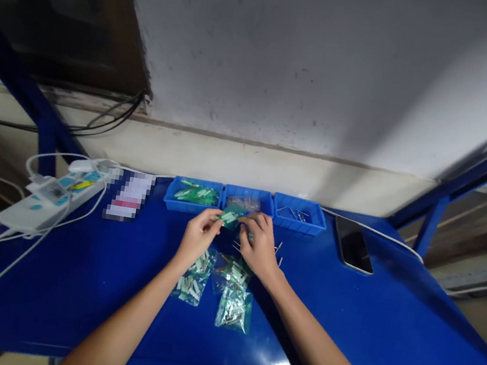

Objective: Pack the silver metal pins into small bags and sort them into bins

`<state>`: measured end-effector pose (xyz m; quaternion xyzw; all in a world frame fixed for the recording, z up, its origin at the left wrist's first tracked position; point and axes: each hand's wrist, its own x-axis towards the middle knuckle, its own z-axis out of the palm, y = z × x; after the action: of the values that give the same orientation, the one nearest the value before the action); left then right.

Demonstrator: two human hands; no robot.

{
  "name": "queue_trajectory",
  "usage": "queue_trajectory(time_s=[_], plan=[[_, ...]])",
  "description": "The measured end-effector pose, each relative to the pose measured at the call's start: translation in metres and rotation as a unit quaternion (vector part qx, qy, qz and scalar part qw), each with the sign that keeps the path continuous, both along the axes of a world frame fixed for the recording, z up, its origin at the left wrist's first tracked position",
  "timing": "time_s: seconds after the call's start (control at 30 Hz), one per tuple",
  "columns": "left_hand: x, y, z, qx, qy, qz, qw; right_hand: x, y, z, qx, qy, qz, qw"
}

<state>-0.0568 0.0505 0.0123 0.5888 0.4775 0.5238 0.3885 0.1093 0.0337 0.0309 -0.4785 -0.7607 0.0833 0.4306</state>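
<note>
My left hand (201, 234) pinches the left edge of a small greenish clear plastic bag (231, 216) with white pieces inside. My right hand (258, 243) is at the bag's right edge, its fingers curled; the exact grip there is partly hidden. Under and beside my right hand lie several thin metal rods (279, 248) on the blue table. Below the hands are more filled bags: one group on the left (191, 285), and a bag (234, 310) nearer me that overlaps others holding white and metal pieces.
Three blue bins line the wall: the left bin (191, 207) holds green bags, the middle bin (229, 189) clear bags, the right bin (299, 223) thin metal parts. A phone (354, 244) lies right. Left are a blurred packet (130, 195) and a power strip (43, 203) with white cables.
</note>
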Motion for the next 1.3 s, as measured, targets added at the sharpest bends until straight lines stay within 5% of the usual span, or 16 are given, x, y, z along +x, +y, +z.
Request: queue_trajectory(time_s=[0.13,0.23,0.4,0.57,0.67,0.83,0.93,1.07,1.2,1.3], plan=[[0.006,-0.009,0.002,0.173,0.135,-0.022,0.975,-0.004,-0.014,0.001,-0.132,0.131,-0.015,0.982],[0.012,-0.016,0.002,0.221,0.172,-0.057,0.958,-0.003,-0.021,0.002,-0.159,0.204,-0.054,0.964],[0.014,-0.021,0.005,0.131,0.171,-0.127,0.968,0.005,-0.017,0.0,-0.095,0.2,-0.079,0.972],[0.013,-0.017,0.007,-0.041,-0.049,-0.107,0.992,0.005,-0.018,-0.01,0.002,0.084,0.003,0.996],[0.012,-0.015,0.008,-0.069,-0.091,-0.079,0.99,0.001,-0.022,-0.012,0.021,0.059,0.023,0.998],[0.009,-0.018,0.012,0.091,0.068,-0.016,0.993,-0.005,-0.028,-0.005,-0.011,0.123,0.009,0.992],[0.009,-0.021,0.013,0.232,0.151,0.032,0.96,-0.006,-0.028,-0.001,-0.046,0.173,-0.048,0.983],[0.012,-0.025,0.013,0.348,0.243,0.02,0.905,-0.003,-0.022,0.001,-0.124,0.233,-0.071,0.962],[0.017,-0.026,0.012,0.318,0.29,-0.036,0.902,0.0,-0.012,-0.005,-0.206,0.322,0.0,0.924],[0.019,-0.026,0.011,0.248,0.276,-0.089,0.924,0.0,-0.01,-0.008,-0.144,0.3,0.004,0.943]])
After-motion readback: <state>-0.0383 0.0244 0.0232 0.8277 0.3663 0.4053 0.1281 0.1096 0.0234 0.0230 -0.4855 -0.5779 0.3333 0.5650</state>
